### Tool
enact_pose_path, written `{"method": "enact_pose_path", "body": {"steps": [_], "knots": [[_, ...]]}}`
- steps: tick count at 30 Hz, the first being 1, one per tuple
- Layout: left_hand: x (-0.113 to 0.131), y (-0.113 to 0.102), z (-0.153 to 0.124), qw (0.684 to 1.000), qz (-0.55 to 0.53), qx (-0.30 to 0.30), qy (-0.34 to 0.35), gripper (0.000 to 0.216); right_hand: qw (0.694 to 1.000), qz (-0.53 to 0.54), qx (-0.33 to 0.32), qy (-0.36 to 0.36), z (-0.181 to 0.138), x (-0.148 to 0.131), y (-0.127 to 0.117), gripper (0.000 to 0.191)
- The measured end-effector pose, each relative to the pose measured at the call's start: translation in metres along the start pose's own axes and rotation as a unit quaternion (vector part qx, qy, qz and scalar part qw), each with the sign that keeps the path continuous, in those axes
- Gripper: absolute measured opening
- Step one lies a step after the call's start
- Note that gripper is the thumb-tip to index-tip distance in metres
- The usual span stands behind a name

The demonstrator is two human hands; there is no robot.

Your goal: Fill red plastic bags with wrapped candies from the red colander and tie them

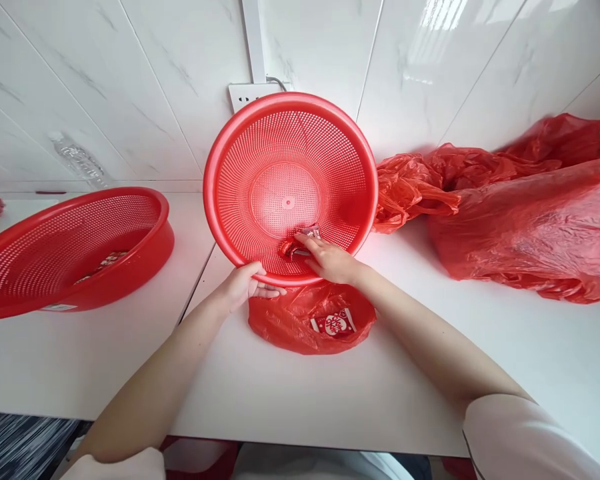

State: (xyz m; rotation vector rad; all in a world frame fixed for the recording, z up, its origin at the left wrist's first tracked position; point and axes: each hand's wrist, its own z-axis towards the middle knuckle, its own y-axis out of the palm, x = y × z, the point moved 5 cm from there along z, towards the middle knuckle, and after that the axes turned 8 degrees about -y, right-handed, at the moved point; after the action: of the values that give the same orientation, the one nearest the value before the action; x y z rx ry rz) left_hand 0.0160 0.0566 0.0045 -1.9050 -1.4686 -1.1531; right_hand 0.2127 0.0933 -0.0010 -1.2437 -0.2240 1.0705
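While over white counter (480,353) by marbled wall (155,80): left hand (243,285) clamped on basket (290,133), right hand (331,260) pinching packet (309,233).

I log a white counter (260,393). Lying on it: a perforated red basket (70,253) at 9 o'clock, a small red bag (290,323) at 6 o'clock, and crumpled red plastic sheeting (520,213) at 3 o'clock.
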Motion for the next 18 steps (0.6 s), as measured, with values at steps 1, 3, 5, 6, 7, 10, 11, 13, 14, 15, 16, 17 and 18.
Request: {"method": "enact_pose_path", "body": {"steps": [1, 3, 5, 6, 7, 10, 11, 13, 14, 15, 16, 17, 18], "knots": [[-0.001, 0.0, 0.0, 1.0, 0.004, 0.0, 0.001, 0.012, 1.0, -0.004, -0.008, -0.003, 0.001, 0.0, 0.001, 0.067], [-0.002, -0.001, 0.001, 1.0, 0.008, 0.004, 0.002, 0.013, 0.999, -0.002, -0.029, -0.015, 0.004, -0.001, 0.001, 0.07], [-0.002, -0.001, 0.001, 1.0, 0.006, 0.009, 0.002, 0.013, 0.999, -0.002, -0.047, -0.013, 0.007, -0.001, 0.001, 0.075], [-0.002, 0.0, 0.001, 1.0, 0.004, 0.013, 0.002, 0.012, 0.999, -0.009, -0.049, -0.003, 0.008, -0.001, 0.0, 0.076], [-0.001, 0.0, 0.001, 1.0, 0.003, 0.015, 0.001, 0.011, 0.999, -0.021, -0.046, 0.008, 0.009, -0.002, 0.0, 0.076], [0.0, 0.003, -0.001, 1.0, 0.001, 0.018, 0.001, 0.009, 0.998, -0.058, -0.032, 0.023, 0.01, -0.006, 0.001, 0.067], [0.001, 0.003, -0.002, 1.0, 0.001, 0.019, 0.003, 0.009, 0.997, -0.064, -0.034, 0.021, 0.01, -0.009, 0.002, 0.064], [0.001, 0.004, -0.002, 1.0, 0.004, 0.019, 0.007, 0.01, 0.997, -0.068, -0.043, 0.017, 0.009, -0.011, 0.007, 0.059], [0.0, 0.004, -0.002, 1.0, 0.006, 0.02, 0.008, 0.01, 0.996, -0.068, -0.046, 0.017, 0.008, -0.012, 0.008, 0.056], [0.0, 0.003, -0.002, 1.0, 0.009, 0.02, 0.007, 0.01, 0.997, -0.067, -0.047, 0.018, 0.008, -0.012, 0.009, 0.053], [-0.001, 0.002, -0.001, 1.0, 0.01, 0.02, 0.006, 0.009, 0.997, -0.062, -0.045, 0.016, 0.007, -0.011, 0.009, 0.051], [-0.001, 0.002, 0.0, 1.0, 0.011, 0.02, 0.005, 0.009, 0.998, -0.05, -0.042, 0.012, 0.007, -0.011, 0.008, 0.05], [-0.001, 0.001, 0.0, 1.0, 0.011, 0.02, 0.005, 0.008, 0.999, -0.032, -0.036, 0.008, 0.006, -0.01, 0.006, 0.05]]}}
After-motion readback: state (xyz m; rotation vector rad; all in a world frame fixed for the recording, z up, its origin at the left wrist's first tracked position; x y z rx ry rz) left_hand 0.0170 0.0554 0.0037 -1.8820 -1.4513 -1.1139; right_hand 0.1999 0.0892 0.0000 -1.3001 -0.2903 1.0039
